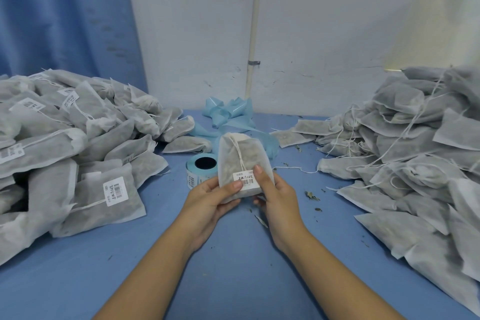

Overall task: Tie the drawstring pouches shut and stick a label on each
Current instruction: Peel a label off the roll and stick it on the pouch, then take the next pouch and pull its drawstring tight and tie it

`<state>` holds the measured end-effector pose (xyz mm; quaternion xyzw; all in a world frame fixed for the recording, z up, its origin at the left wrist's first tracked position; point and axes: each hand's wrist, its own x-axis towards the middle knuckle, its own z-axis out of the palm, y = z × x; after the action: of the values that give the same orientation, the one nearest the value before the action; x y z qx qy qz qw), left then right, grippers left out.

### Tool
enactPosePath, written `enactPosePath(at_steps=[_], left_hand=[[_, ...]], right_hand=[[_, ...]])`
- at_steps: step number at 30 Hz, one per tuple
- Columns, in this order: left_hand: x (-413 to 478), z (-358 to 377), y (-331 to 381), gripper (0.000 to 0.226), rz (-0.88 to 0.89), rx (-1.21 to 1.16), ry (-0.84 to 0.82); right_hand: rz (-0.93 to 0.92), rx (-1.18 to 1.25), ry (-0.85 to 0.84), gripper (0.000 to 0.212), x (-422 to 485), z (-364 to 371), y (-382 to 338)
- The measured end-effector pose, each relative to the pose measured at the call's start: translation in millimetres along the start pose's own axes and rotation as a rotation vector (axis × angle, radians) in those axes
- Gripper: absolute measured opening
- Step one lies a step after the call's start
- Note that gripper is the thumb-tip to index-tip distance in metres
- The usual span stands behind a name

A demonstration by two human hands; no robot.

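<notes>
A white drawstring pouch [240,157] filled with dried herbs is held upright above the middle of the blue table, its neck gathered and its string hanging down the front. A white barcode label [245,178] sits on its lower front. My left hand [210,197] grips the pouch's lower left corner, thumb against the label's edge. My right hand [272,189] holds the lower right side, thumb pressing on the label.
A heap of labelled pouches [78,150] fills the left side of the blue table [233,254]. Unlabelled pouches [415,158] with loose strings pile up on the right. A label roll [201,167] stands behind my left hand, with blue backing tape [228,114] crumpled beyond it.
</notes>
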<state>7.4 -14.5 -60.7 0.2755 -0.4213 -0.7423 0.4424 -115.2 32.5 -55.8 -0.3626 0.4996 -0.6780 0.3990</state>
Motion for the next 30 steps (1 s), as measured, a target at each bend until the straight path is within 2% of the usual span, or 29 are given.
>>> enactPosePath(at_steps=[3,6,8,10,12,14,17,23,26,30], left_hand=[[1,-1,2,0.025,-0.006,0.016,0.014],[-1,2,3,0.017,-0.014,0.256,0.039],[1,7,7,0.015,0.057,0.293,0.108],[6,9,22,0.01,0.189,0.025,0.15],[10,5,43,0.006,0.291,-0.306,0.077],[9,-1,58,0.015,0.328,-0.44,0.013],[4,-6,59,0.033,0.306,-0.338,-0.08],[1,6,42,0.025,0.178,0.056,-0.066],[2,13,34,0.024,0.13,0.118,-0.064],[8,26,28,0.023,0.102,0.169,-0.065]], right_hand=[[-0.009,0.01,0.001,0.021,1,0,1],[-0.01,0.014,0.032,0.023,2,-1,1],[0.016,0.024,0.047,0.026,4,-1,2],[0.039,0.043,0.052,0.028,7,-1,2],[0.043,0.037,0.043,0.027,8,-2,4],[0.046,0.037,0.032,0.023,9,-4,6],[0.066,0.029,0.025,0.017,10,-6,7],[0.088,0.153,0.115,0.014,14,-9,5],[0.08,0.211,0.253,0.025,26,-22,-4],[0.096,0.378,0.378,0.052,44,-48,-19]])
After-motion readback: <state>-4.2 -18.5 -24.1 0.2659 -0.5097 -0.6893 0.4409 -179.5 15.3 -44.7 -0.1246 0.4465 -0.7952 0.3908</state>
